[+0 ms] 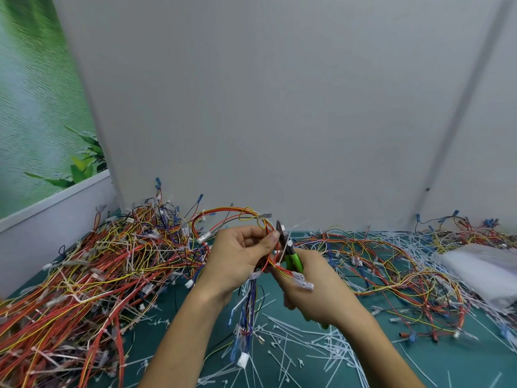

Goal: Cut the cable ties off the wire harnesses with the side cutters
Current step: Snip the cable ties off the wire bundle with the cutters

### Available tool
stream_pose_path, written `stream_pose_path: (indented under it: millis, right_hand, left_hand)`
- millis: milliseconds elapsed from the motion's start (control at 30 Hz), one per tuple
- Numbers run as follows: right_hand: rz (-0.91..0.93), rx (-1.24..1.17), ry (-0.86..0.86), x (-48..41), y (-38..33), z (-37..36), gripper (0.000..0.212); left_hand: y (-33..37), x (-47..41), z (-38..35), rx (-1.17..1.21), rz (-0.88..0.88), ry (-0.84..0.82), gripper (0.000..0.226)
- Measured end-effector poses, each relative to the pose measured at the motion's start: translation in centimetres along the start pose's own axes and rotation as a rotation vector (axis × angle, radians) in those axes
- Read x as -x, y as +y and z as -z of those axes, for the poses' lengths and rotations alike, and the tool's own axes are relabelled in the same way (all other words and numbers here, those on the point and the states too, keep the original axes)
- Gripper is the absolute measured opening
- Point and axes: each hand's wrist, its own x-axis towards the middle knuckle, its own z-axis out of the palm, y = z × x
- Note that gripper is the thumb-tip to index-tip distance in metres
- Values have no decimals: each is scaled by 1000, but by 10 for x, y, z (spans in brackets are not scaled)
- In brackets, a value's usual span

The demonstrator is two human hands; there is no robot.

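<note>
My left hand (240, 256) grips a wire harness (237, 215) of red, orange and yellow wires, held up above the green table (447, 357). The harness loops away behind the hand, and its blue wires and white connectors hang below my wrist. My right hand (313, 289) grips the green-handled side cutters (291, 254). Their jaws point up beside my left thumb, at a white cable tie (285, 247) on the harness.
A big tangled pile of tied harnesses (92, 275) covers the left of the table. More loose harnesses (391, 264) lie at the right. Several cut white ties (307, 348) litter the near table. A white plastic bag (486, 270) sits at the far right, grey walls behind.
</note>
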Motion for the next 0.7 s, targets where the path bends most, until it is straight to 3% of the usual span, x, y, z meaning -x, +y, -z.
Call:
stream_pose_path:
  millis: [700]
  right_hand:
    - [61,4,-22,-3,9,-1,27]
  left_hand:
    - [-1,0,1,4,18,-16,9]
